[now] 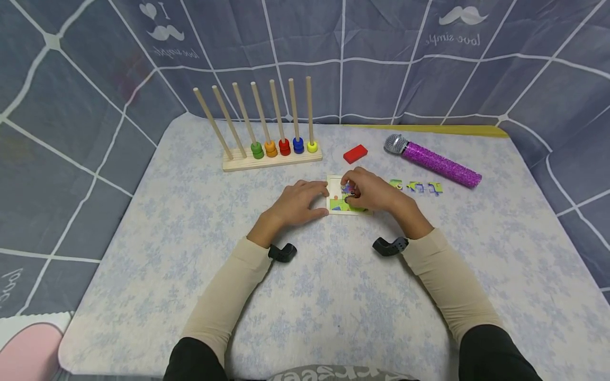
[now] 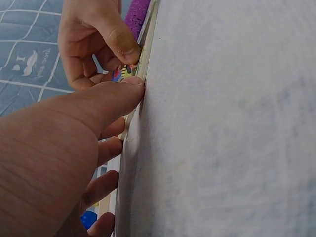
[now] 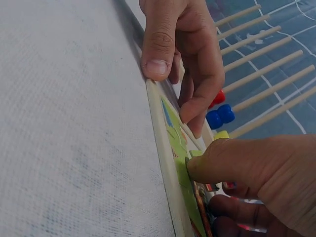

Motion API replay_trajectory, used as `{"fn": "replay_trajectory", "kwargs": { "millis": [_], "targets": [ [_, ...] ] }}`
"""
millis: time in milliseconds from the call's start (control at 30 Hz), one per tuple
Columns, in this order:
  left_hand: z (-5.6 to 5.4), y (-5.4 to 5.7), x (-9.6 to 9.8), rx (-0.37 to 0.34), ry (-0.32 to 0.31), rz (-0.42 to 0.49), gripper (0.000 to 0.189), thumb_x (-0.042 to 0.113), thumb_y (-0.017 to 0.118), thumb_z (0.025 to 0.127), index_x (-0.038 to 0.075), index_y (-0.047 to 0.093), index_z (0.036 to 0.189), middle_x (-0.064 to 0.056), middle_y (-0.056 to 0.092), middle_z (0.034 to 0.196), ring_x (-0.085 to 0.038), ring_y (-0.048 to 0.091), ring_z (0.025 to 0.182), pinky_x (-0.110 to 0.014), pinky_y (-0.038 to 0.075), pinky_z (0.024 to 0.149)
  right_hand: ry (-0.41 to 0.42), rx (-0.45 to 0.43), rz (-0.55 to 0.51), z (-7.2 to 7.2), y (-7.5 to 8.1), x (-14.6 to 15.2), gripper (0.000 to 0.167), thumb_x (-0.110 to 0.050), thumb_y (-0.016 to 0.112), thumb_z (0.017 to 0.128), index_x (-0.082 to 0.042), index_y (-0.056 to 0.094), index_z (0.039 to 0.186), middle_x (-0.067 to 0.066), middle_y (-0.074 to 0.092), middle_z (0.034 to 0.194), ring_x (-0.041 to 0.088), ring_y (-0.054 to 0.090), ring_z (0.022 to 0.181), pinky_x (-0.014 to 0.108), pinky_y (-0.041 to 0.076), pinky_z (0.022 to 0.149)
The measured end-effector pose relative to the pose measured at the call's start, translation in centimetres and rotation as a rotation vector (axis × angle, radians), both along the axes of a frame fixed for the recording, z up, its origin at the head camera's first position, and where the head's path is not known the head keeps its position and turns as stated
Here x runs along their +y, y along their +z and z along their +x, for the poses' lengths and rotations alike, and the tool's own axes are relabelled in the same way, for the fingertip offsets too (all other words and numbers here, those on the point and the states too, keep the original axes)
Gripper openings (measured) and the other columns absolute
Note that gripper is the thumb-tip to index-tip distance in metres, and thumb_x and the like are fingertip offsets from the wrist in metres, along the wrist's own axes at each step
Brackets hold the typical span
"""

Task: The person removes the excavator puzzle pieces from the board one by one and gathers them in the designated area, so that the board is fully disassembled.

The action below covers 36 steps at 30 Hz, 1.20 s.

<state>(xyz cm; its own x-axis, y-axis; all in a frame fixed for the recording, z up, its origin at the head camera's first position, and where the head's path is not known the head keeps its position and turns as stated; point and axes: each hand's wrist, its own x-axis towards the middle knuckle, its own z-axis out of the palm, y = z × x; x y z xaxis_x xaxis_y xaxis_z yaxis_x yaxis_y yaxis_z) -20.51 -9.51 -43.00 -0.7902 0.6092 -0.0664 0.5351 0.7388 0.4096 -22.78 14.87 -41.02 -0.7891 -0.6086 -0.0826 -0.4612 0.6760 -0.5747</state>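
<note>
A small jigsaw puzzle tray (image 1: 335, 182) with a pale wooden frame lies mid-table, its lower part filled with green pieces (image 1: 337, 204). Against the tray's left edge rests my left hand (image 1: 300, 203), thumb at the near corner and fingertips toward the far corner. Over the tray's right side, my right hand (image 1: 371, 191) pinches a colourful puzzle piece (image 2: 124, 73) between thumb and fingers. The fingers partly hide that piece and the tray beneath. To the right lie several loose puzzle pieces (image 1: 415, 187) in a row.
Behind the tray stands a wooden peg rack (image 1: 271, 162) with coloured beads on upright rods. A red block (image 1: 355, 154) and a purple glittery microphone (image 1: 440, 165) lie at the back right. Patterned cloth (image 1: 314, 37) hangs behind the table.
</note>
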Motion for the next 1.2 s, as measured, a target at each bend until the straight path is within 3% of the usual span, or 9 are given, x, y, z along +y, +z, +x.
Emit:
{"fn": "replay_trajectory", "kwargs": {
  "millis": [300,600,767,967,1067,1200],
  "targets": [
    [-0.1,-0.2,0.0,-0.006,-0.002,0.001,0.044,0.042,0.067,0.098,0.019,0.060,0.134,-0.001,0.042,0.157,-0.028,0.041,0.137,-0.056,0.038,0.102,0.037,-0.008,0.025,0.1,0.3,0.2,0.043,-0.007,0.074,0.092,0.002,0.059,0.131,0.016,0.055,0.114,0.027,0.058,0.096,0.043,0.049,0.086],
    [0.0,-0.1,0.0,-0.003,0.001,0.000,0.044,0.042,0.067,0.098,0.019,0.060,0.134,0.000,0.042,0.157,-0.028,0.042,0.137,-0.056,0.038,0.101,0.046,0.054,0.067,0.1,0.9,0.5,0.049,-0.009,0.074,0.094,0.001,0.057,0.139,0.013,0.059,0.112,0.025,0.057,0.091,0.041,0.049,0.081],
    [0.0,-0.1,0.0,0.000,0.003,-0.001,0.044,0.042,0.067,0.098,0.019,0.060,0.134,0.000,0.042,0.158,-0.028,0.041,0.137,-0.056,0.038,0.101,0.016,0.087,0.087,0.0,0.9,0.6,0.050,-0.013,0.074,0.094,0.000,0.056,0.138,0.012,0.063,0.114,0.024,0.058,0.093,0.043,0.049,0.084],
    [0.2,-0.2,0.0,-0.002,0.007,-0.004,0.044,0.043,0.067,0.098,0.019,0.059,0.135,0.000,0.041,0.158,-0.027,0.040,0.138,-0.056,0.037,0.102,-0.063,0.102,0.057,-0.3,1.4,1.5,0.038,-0.014,0.072,0.093,-0.006,0.061,0.128,0.009,0.065,0.120,0.026,0.060,0.100,0.045,0.049,0.086],
    [0.2,-0.2,0.0,0.003,0.006,-0.004,0.045,0.043,0.067,0.098,0.019,0.059,0.135,0.000,0.041,0.158,-0.027,0.040,0.138,-0.055,0.038,0.101,-0.105,0.103,0.030,-0.2,2.0,2.5,0.034,-0.015,0.071,0.095,-0.006,0.062,0.127,0.009,0.065,0.120,0.028,0.059,0.104,0.046,0.050,0.085],
    [0.2,-0.1,0.0,0.003,0.006,-0.006,0.046,0.043,0.067,0.098,0.019,0.059,0.136,0.000,0.041,0.158,-0.026,0.041,0.137,-0.053,0.038,0.101,-0.131,0.169,-0.042,0.2,2.3,4.7,0.029,-0.011,0.071,0.095,-0.004,0.065,0.123,0.012,0.068,0.116,0.031,0.061,0.102,0.048,0.050,0.081]
  ]
}}
